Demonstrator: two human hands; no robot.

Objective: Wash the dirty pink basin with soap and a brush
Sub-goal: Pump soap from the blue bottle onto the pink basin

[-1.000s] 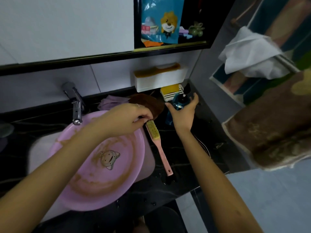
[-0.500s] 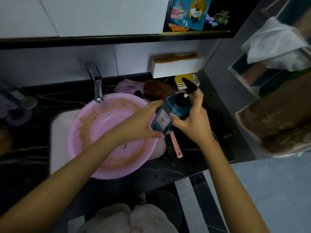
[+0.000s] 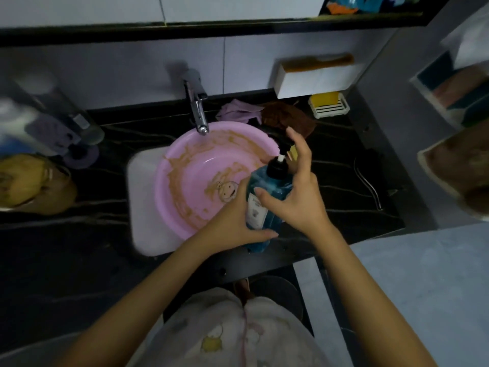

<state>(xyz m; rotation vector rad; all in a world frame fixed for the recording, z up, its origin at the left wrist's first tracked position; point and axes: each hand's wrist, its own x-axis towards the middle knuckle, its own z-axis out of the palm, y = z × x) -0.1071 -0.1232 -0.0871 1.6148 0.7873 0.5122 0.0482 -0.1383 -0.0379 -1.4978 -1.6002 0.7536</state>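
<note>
left hand (image 3: 232, 221), right hand (image 3: 299, 200): fingers grip soap bottle (image 3: 268, 182) (label blurred) over pink basin (image 3: 190, 178)

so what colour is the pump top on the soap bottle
Black pump top on the soap bottle; head view.

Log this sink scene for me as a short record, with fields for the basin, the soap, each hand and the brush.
Basin: pink basin, in the white sink under the faucet, brown streaks inside
Soap: blue soap bottle with black pump, tilted over the basin's right rim
Left hand: grips the bottle's lower body
Right hand: holds the bottle's upper body, fingers by the pump
Brush: not in view
</note>
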